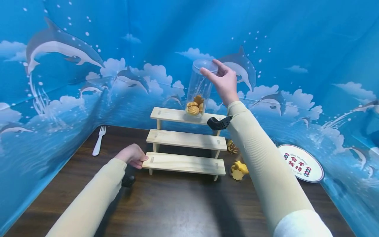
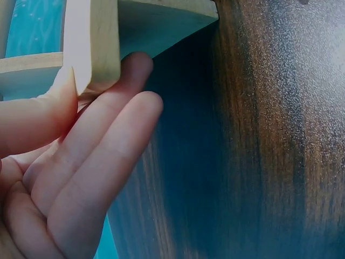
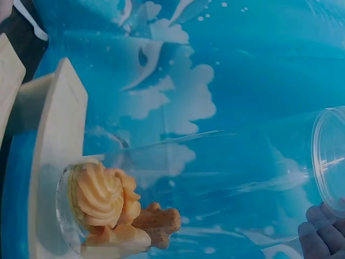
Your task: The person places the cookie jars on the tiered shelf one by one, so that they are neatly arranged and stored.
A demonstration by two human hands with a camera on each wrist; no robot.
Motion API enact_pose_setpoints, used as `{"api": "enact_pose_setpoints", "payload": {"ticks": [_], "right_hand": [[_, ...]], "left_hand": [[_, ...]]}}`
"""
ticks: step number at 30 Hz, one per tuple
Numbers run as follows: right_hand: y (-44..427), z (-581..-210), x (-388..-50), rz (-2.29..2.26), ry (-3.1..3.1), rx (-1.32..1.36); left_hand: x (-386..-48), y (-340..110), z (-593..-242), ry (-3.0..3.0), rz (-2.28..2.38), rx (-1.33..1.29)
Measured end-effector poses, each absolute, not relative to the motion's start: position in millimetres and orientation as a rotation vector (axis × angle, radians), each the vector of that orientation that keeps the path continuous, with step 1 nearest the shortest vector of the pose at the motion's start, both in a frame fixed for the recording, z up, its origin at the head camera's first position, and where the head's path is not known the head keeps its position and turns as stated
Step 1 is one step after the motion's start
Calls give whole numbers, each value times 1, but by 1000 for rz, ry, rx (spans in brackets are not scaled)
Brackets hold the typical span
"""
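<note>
My right hand [image 1: 225,82] grips the lidded top of a tall clear plastic jar [image 1: 199,82] by its rim. Several cookies [image 3: 102,197] lie at the jar's bottom, one of them a piped swirl. The jar's base is at the top step of a three-tier wooden stand [image 1: 186,141]; in the right wrist view it meets the board, slightly tilted in the head view. At the stand's lowest step, my left hand [image 1: 133,155] pinches the left end of the board, thumb above and fingers [image 2: 108,145] underneath.
Right of the stand, partly behind my right arm, are more cookies [image 1: 238,170] in clear containers. A white plate [image 1: 302,163] with red characters leans at the right. A white fork [image 1: 99,141] lies at the left on the dark wooden table [image 1: 165,204]. A dolphin-printed backdrop [image 1: 165,33] surrounds the table.
</note>
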State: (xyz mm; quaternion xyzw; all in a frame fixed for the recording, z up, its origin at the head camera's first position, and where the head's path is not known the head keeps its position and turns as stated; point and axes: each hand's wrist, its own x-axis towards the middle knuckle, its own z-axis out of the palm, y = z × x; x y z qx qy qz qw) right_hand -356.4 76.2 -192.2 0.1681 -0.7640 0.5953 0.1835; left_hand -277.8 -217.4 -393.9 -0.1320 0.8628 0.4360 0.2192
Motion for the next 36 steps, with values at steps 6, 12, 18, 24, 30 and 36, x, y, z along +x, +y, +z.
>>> {"api": "enact_pose_setpoints", "payload": {"ticks": [6, 12, 18, 24, 30, 36], "right_hand": [[59, -208, -361, 1664, -2195, 502], [48, -214, -365, 1676, -2202, 513], [42, -220, -369, 1692, -2175, 494], [39, -224, -371, 1684, -2155, 476], [36, -220, -373, 1648, -2217, 473], [28, -220, -378, 1637, -2257, 486]], "left_hand": [[-277, -218, -396, 2381, 1220, -358], [-278, -218, -393, 2375, 1205, -391], [-279, -219, -393, 2360, 1225, -383], [-277, -219, -393, 2366, 1228, -380], [-277, -217, -394, 2355, 1235, -385], [-278, -219, -392, 2357, 1218, -414]]}}
